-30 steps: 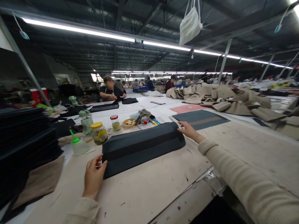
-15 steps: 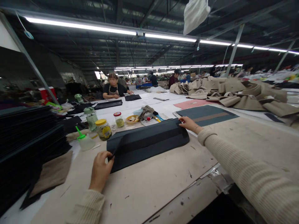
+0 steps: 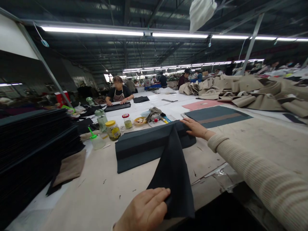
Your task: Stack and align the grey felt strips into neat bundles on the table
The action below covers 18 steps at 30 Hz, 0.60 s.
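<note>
Left hand [image 3: 146, 210] is closed over the near end of a dark sheet [image 3: 172, 170], thumb hidden; right hand [image 3: 196, 128] is laid partly spread at the far right end of the dark work, whether anything is pinched there can't be told. Sheet is blue-black, matte, bent into a raised tapering fold, its near end at the table's near edge. Under it on the table [image 3: 96, 192], a grey-teal panel [image 3: 134, 149] is laid flat, crossed lengthwise by a darker band; its right part is covered by sheet and hand. Far side is crowded: squeeze bottle [image 3: 97, 141] with green nozzle, yellow-lidded jar [image 3: 113, 131], red-lidded jar [image 3: 127, 121], pale green bottle [image 3: 101, 121], yellow dish [image 3: 141, 121], grey cloth [image 3: 154, 113]. Left side is taken up by a tall dark stack [image 3: 36, 144], with a brown piece [image 3: 69, 168] beside it. To the right, a teal panel [image 3: 218, 116] with a brown strip is set near a beige heap [image 3: 255, 86]. Beyond, a dark piece [image 3: 117, 106] is handled by a co-worker [image 3: 117, 91]. Count: two lidded jars, one squeeze bottle, one dish, one brown piece, one striped teal panel; stack layers and heap pieces can't be counted.
</note>
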Motion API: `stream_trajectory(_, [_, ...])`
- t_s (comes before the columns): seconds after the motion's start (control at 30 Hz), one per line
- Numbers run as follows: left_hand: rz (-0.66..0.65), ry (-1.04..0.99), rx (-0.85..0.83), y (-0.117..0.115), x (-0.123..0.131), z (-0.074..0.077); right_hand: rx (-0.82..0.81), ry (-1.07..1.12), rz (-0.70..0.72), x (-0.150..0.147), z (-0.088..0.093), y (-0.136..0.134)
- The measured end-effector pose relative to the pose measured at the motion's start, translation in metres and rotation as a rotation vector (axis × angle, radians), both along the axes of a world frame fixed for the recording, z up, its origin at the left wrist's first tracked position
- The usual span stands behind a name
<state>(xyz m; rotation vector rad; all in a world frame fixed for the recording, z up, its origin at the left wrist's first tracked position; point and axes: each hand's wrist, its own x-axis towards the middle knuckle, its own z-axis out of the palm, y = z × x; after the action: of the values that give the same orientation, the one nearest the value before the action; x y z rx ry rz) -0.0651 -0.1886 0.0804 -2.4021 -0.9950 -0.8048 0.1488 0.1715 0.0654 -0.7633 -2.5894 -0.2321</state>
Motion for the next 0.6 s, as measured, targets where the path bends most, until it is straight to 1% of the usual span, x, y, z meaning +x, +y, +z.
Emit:
stream_trajectory(0.1, [0.003, -0.037, 0.039, -0.013, -0.002, 0.001, 0.007, -0.069, 0.052, 0.004, 0.003, -0.006])
stream_trajectory(0.17, [-0.005, -0.033, 0.002, -0.016, -0.003, -0.004, 0.005, -0.068, 0.057, 0.005, 0.004, -0.012])
stream_trajectory(0.23, [-0.026, -0.019, -0.036, -0.015, 0.0, -0.01, 0.002, -0.055, 0.086, 0.001, 0.005, -0.024])
stream_trajectory(0.33, [-0.056, -0.019, -0.034, -0.009, 0.013, -0.02, 0.023, -0.076, 0.225, -0.016, 0.011, -0.05])
stream_trajectory(0.43, [-0.058, -0.045, -0.038, -0.006, 0.026, -0.027, 0.055, -0.149, 0.369, -0.036, 0.02, -0.072])
stream_trajectory(0.5, [-0.069, -0.057, -0.049, -0.006, 0.031, -0.029, 0.053, -0.212, 0.412, -0.044, 0.025, -0.076])
stream_trajectory(0.6, [-0.111, -0.061, -0.059, -0.011, 0.034, -0.031, 0.034, -0.281, 0.398, -0.042, 0.029, -0.067])
